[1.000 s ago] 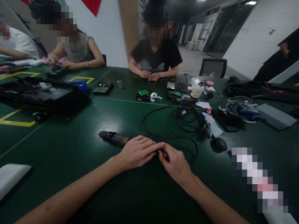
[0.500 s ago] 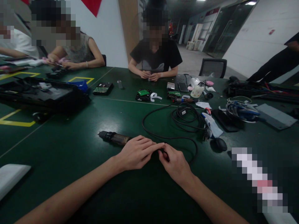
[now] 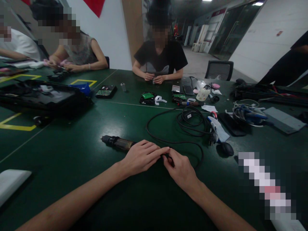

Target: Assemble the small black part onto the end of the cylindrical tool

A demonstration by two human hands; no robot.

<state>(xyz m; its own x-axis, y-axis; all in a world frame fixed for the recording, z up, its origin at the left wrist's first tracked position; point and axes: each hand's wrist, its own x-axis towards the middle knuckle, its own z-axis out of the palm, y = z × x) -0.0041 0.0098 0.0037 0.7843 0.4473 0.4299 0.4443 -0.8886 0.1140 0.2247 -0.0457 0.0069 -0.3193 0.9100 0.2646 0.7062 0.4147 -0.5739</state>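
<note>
An electric screwdriver [image 3: 121, 143] with a dark nose and worn brownish body lies on the green table, bit end toward the left. Over its rear part rests my left hand [image 3: 143, 157], fingers stretched out and pointing right; the covered part of the tool is hidden. My right hand [image 3: 181, 166] is beside the left fingertips, fingers curled and thumb drawn in near the tool's tail end. The left index finger reaches the right hand's knuckles. What the right fingers hold, if anything, is hidden. A black cable [image 3: 174, 142] loops behind the right hand.
Coworkers sit across the table. A black housing [image 3: 48, 106] stands at left, with circuit-board units [image 3: 106, 91] farther back. At right lie a black mouse [image 3: 225, 149], a blue-and-white glove [image 3: 218, 129], a dark flat case [image 3: 232, 123] and a grey plate [image 3: 284, 119]. Another screwdriver [image 3: 191, 103] lies beyond the cable coil.
My hands and the screwdriver stay as they were. Across the table, a coworker's hands shift slightly, and the person standing at the right has moved a little.
</note>
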